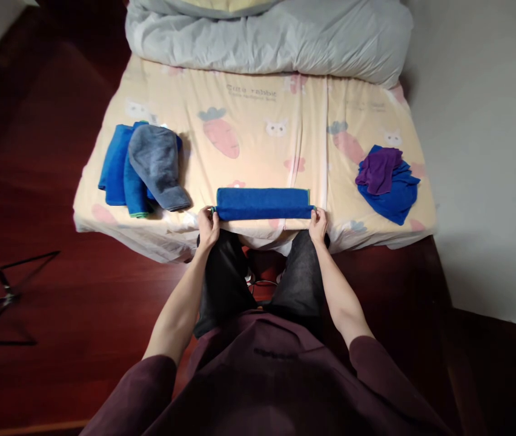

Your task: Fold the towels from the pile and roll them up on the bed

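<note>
A blue towel (pixel 262 203) with green edging lies folded into a long narrow strip near the front edge of the bed. My left hand (pixel 208 225) pinches its left end, and my right hand (pixel 318 224) pinches the right end. To the left is a stack of blue towels (pixel 117 175), with a grey-blue cloth (pixel 155 160) lying across it. On the right sits a loose heap of blue cloth (pixel 394 203) with a crumpled purple cloth (pixel 380 171) on top.
The bed (pixel 249 145) has a yellow sheet printed with carrots and rabbits. A rolled grey quilt (pixel 267 39) lies along its far side. A black metal stand (pixel 6 297) is on the dark red floor at left; a pale wall (pixel 480 151) borders the right.
</note>
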`<state>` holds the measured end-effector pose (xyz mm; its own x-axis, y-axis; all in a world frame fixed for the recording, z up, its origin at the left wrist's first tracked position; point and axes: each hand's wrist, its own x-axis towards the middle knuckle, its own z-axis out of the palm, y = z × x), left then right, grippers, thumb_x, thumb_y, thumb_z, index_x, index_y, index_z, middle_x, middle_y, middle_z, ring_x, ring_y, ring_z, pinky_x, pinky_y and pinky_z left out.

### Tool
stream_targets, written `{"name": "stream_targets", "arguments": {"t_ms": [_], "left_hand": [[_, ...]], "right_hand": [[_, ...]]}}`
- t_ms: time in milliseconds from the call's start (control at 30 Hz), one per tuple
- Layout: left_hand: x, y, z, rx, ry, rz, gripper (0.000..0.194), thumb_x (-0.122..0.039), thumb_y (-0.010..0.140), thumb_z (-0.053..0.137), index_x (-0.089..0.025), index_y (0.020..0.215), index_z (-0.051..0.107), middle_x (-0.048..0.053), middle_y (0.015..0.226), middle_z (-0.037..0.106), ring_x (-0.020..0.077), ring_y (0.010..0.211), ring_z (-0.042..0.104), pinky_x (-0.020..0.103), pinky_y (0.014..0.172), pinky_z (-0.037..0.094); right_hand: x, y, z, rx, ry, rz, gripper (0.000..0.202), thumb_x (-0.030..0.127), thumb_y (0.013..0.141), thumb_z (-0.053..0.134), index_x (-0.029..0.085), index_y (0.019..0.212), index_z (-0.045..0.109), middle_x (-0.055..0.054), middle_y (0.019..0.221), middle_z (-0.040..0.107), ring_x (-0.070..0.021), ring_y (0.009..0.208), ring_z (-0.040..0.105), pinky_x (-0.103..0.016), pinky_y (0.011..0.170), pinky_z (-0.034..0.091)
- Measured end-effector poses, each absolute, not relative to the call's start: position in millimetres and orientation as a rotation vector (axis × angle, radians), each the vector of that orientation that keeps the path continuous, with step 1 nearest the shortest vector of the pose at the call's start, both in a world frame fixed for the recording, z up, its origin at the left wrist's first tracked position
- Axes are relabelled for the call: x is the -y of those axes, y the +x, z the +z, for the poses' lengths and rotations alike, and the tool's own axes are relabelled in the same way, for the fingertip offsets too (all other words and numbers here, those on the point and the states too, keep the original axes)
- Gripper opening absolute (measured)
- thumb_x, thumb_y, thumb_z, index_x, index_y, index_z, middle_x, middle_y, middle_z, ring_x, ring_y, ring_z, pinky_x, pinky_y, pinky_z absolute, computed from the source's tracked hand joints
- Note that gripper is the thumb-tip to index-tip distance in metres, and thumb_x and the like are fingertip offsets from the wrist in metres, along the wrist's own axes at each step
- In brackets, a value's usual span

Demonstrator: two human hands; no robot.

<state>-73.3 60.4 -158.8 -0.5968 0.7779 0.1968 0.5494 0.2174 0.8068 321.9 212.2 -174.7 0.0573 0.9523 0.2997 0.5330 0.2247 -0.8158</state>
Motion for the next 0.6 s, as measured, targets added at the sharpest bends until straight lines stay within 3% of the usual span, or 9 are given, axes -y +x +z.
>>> {"name": "stream_targets", "arguments": {"t_ms": [167, 300, 600], "left_hand": [[-62.1, -72.3, -155.8, -2.144, 1.273, 1.371, 0.032, -0.038, 0.102, 0.05, -0.017, 0.127, 0.05, 0.002, 0.084, 0.057, 0.0181, 0.076, 0.057, 0.034, 0.082, 0.049], [-63.8, -72.9, -156.8, -2.142, 1.287, 1.407, 0.032, -0.038, 0.102, 0.053, -0.016, 0.125, 0.051, -0.001, 0.079, 0.053, 0.016, 0.069, 0.051, 0.032, 0.077, 0.047], [-64.4, -76.2, -165.4, -2.283, 1.326, 1.288, 0.033, -0.037, 0.101, 0.056, -0.017, 0.127, 0.056, 0.011, 0.101, 0.062, 0.0264, 0.1, 0.061, 0.043, 0.098, 0.048]], "right_hand": [[-212.8, 320.6, -174.7, 1.593, -1.451, 0.587, 0.041, 0.051, 0.103, 0.049, 0.016, 0.114, 0.069, -0.013, 0.101, 0.076, -0.0236, 0.091, 0.071, -0.037, 0.09, 0.056], [-211.5, 319.1, -171.4, 1.591, -1.486, 0.596, 0.042, 0.05, 0.103, 0.049, 0.016, 0.115, 0.07, -0.013, 0.1, 0.076, -0.0223, 0.087, 0.07, -0.035, 0.088, 0.055], [-210.8, 318.6, -166.3, 1.652, -1.522, 0.568, 0.039, 0.047, 0.104, 0.051, 0.016, 0.115, 0.071, -0.01, 0.094, 0.074, -0.022, 0.085, 0.067, -0.035, 0.087, 0.055]]}}
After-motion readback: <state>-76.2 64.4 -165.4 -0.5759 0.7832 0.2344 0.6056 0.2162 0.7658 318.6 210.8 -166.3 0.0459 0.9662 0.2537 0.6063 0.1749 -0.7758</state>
